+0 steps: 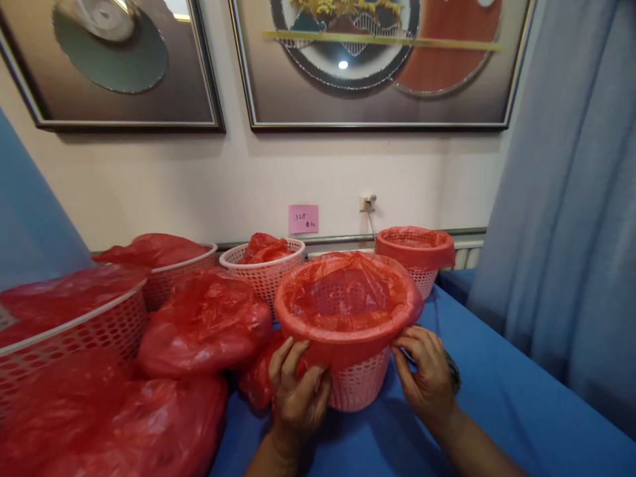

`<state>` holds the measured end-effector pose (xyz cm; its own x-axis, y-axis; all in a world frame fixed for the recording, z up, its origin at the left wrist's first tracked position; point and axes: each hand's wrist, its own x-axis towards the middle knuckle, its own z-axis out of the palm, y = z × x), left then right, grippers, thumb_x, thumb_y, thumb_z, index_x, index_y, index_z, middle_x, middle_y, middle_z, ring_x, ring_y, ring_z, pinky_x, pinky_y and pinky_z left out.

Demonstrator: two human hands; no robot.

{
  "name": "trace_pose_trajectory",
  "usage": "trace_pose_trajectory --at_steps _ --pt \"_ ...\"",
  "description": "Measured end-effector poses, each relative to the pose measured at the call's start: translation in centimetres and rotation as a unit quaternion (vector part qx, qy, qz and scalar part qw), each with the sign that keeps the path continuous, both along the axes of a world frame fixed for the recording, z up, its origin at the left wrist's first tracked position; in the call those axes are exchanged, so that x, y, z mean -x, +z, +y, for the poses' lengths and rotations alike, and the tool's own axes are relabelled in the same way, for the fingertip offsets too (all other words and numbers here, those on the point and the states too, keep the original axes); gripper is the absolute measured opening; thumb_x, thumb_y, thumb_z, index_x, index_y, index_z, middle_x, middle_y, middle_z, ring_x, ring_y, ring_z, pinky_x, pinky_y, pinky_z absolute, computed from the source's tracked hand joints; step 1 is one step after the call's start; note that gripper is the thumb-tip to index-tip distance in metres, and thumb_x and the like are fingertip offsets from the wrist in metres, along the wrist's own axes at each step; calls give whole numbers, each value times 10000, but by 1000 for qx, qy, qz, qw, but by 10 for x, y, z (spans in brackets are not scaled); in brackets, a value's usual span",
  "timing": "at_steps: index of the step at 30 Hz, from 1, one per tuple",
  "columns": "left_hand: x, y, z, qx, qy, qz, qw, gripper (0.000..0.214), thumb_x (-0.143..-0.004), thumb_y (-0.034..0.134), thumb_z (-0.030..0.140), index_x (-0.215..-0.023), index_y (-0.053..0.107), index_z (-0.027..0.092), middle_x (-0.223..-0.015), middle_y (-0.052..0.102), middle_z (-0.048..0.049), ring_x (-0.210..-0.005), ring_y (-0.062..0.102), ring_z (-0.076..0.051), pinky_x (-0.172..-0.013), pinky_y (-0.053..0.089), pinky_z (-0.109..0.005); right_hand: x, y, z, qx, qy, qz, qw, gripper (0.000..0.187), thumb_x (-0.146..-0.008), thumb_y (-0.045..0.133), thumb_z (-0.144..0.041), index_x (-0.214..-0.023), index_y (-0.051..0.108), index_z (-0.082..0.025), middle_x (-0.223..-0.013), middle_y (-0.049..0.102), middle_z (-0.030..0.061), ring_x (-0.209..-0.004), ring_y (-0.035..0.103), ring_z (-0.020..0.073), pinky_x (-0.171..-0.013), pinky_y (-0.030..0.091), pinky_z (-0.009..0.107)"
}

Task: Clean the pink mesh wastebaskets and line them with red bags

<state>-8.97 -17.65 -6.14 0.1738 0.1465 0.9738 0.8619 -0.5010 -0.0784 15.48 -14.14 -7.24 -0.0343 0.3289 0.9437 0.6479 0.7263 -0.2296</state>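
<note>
A small white plastic mesh basket (pixel 358 384) stands on the blue table (pixel 501 404) in front of me. A red plastic bag (pixel 348 298) lines it and is folded down over the rim. My left hand (pixel 297 391) pinches the bag's folded edge at the basket's left side. My right hand (pixel 426 377) grips the bag's edge at the right side. Both hands have their fingers curled on the red plastic.
Another lined basket (pixel 417 255) stands behind at the right. An unlined-looking basket (pixel 265 268) holding a crumpled red bag sits behind centre. Larger baskets (pixel 74 331) and loose red bags (pixel 203 324) crowd the left. A grey curtain (pixel 571 199) hangs at right.
</note>
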Motion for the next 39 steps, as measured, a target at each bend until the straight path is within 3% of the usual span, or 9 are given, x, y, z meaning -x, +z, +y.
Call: trace_pose_trajectory --at_steps 4,7,10,15,21,31,33,36,39 --pt "4 -2 -4 27 -16 6 999 226 -833 710 40 -979 651 203 -1291 588 -140 -1359 489 -355 -1063 474 -509 -7 -9 1 59 43 45 996 156 -958 576 -166 -1083 631 -242 -1051 660 60 -1004 649 226 -863 530 415" --pt "7 -5 -6 57 -32 -6 998 210 -847 681 73 -1011 636 198 -1342 573 -145 -1361 490 -354 -1074 471 -524 -16 4 7 88 28 200 976 284 -938 630 -291 -1217 616 -243 -1299 596 116 -1195 606 266 -944 523 444" --pt "11 -9 -4 63 -35 -66 995 239 -870 653 123 -1094 614 196 -1387 556 -150 -1351 514 -340 -1100 454 -540 -27 33 27 201 59 379 901 489 -926 621 -483 -1359 558 -263 -1427 558 128 -1200 622 281 -914 538 444" --pt "21 -17 6 72 -29 -143 987 347 -888 642 214 -1228 573 208 -1446 544 -159 -1357 527 -343 -1120 439 -570 -30 63 58 419 238 488 727 593 -838 688 -643 -1284 611 -260 -1134 744 81 -903 721 242 -688 560 349" --pt "23 -24 9 88 -14 -144 986 400 -897 651 235 -1292 584 215 -1465 547 -154 -1362 533 -346 -1120 450 -566 -17 41 53 401 305 540 674 633 -574 930 -401 -1106 630 -233 -832 757 6 -628 660 171 -566 519 283" --pt "27 -28 13 123 -46 -146 980 339 -928 615 237 -1267 622 216 -1383 612 -126 -1305 595 -319 -1077 509 -494 -15 13 54 458 238 451 728 437 -613 891 -450 -877 662 -188 -687 666 -13 -583 598 169 -562 485 302" --pt "27 -29 14 128 -40 -158 978 250 -936 611 237 -1181 650 214 -1341 626 -120 -1260 622 -307 -1054 524 -483 -24 22 51 406 179 427 788 476 -642 866 -455 -980 672 -182 -826 710 32 -698 657 210 -629 537 348" --pt "28 -29 17 140 -34 -178 973 147 -947 605 246 -1075 669 213 -1282 642 -113 -1199 653 -290 -1016 546 -466 -36 50 33 192 53 298 934 411 -841 711 -414 -1196 662 -213 -1208 688 126 -1077 673 292 -862 566 469" --pt "28 -29 18 146 -35 -193 970 125 -947 614 265 -1042 676 212 -1231 655 -108 -1159 667 -279 -985 562 -452 -35 80 8 27 35 54 998 474 -944 617 -308 -1415 565 -294 -1485 552 117 -1378 520 326 -1099 452 566"
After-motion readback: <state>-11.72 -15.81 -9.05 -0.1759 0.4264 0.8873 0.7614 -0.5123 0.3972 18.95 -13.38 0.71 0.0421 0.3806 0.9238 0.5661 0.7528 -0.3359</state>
